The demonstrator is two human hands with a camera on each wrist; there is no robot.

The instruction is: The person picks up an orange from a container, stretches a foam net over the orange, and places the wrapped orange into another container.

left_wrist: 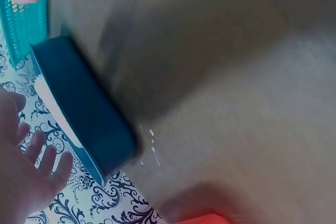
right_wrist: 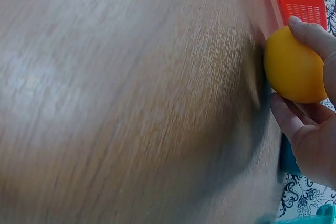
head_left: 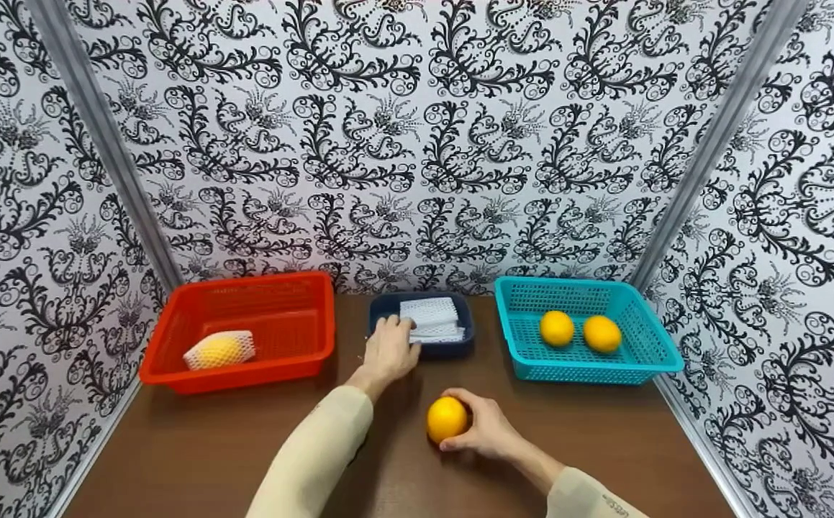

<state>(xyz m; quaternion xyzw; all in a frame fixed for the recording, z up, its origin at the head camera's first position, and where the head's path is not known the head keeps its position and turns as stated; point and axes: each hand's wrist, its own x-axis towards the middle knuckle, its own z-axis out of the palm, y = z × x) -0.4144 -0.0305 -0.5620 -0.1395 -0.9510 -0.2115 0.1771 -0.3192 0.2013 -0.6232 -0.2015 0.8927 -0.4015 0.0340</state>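
An orange point(head_left: 446, 419) is gripped by my right hand point(head_left: 487, 429) just over the middle of the table; in the right wrist view thumb and fingers lie around the orange point(right_wrist: 294, 66). My left hand point(head_left: 390, 350) is over the near left edge of a small dark blue bin point(head_left: 445, 350). White foam net sleeves point(head_left: 429, 316) lie inside that bin, close to the fingertips. In the left wrist view the left hand point(left_wrist: 31, 177) has its fingers spread and slightly bent, holding nothing. Whether a fingertip touches the bin or a sleeve, I cannot tell.
On the left stands a red basket point(head_left: 244, 379) containing one fruit in a foam net point(head_left: 220, 350). A turquoise basket point(head_left: 582, 370) on the right contains two oranges point(head_left: 556, 329). Patterned walls point(head_left: 417, 144) enclose the brown table point(head_left: 193, 446) behind and at both sides.
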